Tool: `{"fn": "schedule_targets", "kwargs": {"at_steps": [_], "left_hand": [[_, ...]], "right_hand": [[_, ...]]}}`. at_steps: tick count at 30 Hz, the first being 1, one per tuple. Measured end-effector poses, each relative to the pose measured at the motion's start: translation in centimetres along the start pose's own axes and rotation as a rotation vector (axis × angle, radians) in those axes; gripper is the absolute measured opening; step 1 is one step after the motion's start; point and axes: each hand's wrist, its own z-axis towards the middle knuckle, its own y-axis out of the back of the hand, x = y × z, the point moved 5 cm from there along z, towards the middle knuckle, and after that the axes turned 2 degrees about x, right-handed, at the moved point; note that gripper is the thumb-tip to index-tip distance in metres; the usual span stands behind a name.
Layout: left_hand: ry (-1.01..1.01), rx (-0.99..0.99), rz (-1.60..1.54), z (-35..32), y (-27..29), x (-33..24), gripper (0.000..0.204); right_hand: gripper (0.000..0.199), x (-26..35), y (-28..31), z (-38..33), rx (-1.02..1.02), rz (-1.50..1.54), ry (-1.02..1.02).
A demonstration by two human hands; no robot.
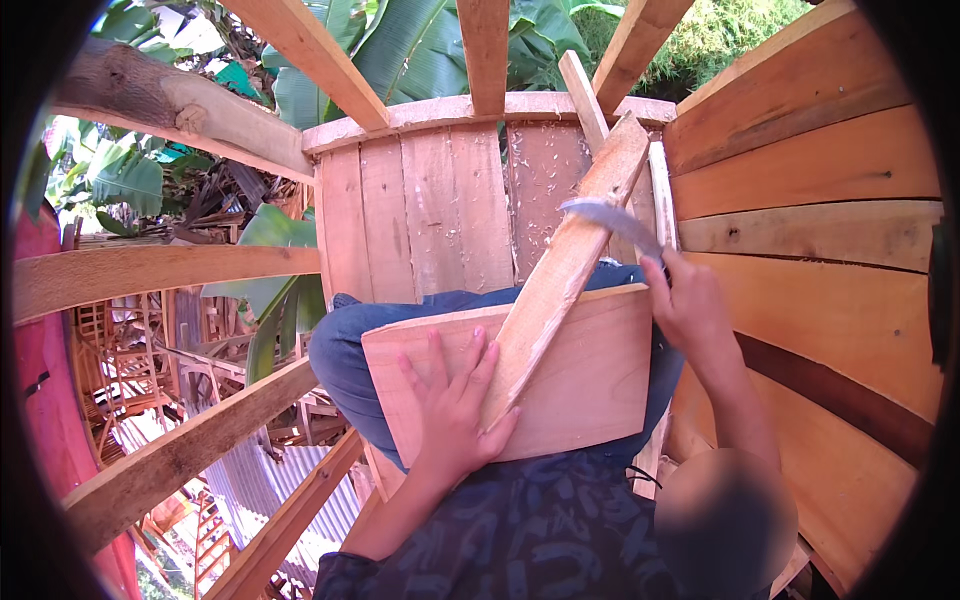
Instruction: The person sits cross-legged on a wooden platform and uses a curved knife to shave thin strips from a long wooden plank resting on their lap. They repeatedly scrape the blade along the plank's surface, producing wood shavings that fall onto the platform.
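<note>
two hands at work: left hand (450, 400), fingers spread, flat on wide board (590, 370) across lap (355, 345), touching narrow plank (552, 285) slanting over it; right hand (685, 300), fingers wrapped around curved blade tool (610, 216), blurred over plank's upper half. lower edge roughly hewn; shavings (480, 268) on slatted floor (380, 215). trimming looks part done; remaining amount unclear.

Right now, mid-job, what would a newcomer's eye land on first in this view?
Probably the curved grey tool right of centre, gripped by the right fingers over the upper part of a slanting narrow plank. Next, the wide pale board across the person's lap, where the left fingers spread beside the plank's lower end. Beyond, pale shavings dot the wooden slats.
</note>
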Motion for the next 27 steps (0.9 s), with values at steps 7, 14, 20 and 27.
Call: {"fn": "schedule_targets", "kwargs": {"at_steps": [7,14,20,27], "left_hand": [[0.044,0.049,-0.02,-1.3,0.6,-0.8,0.08],[0.028,0.019,-0.001,-0.2,0.2,-0.3,0.08],[0.036,0.039,-0.001,-0.4,0.1,-0.4,0.08],[0.02,0.017,-0.016,0.0,0.1,-0.4,0.077]], "right_hand": [[0.032,-0.2,0.5,0.0,0.035,-0.028,-0.015],[0.034,-3.4,2.8,3.0,-0.116,0.106,-0.151],[0.035,1.2,1.2,-0.7,0.048,0.042,0.002],[0.039,1.3,-0.1,-3.5,-0.04,0.088,0.0]]}}
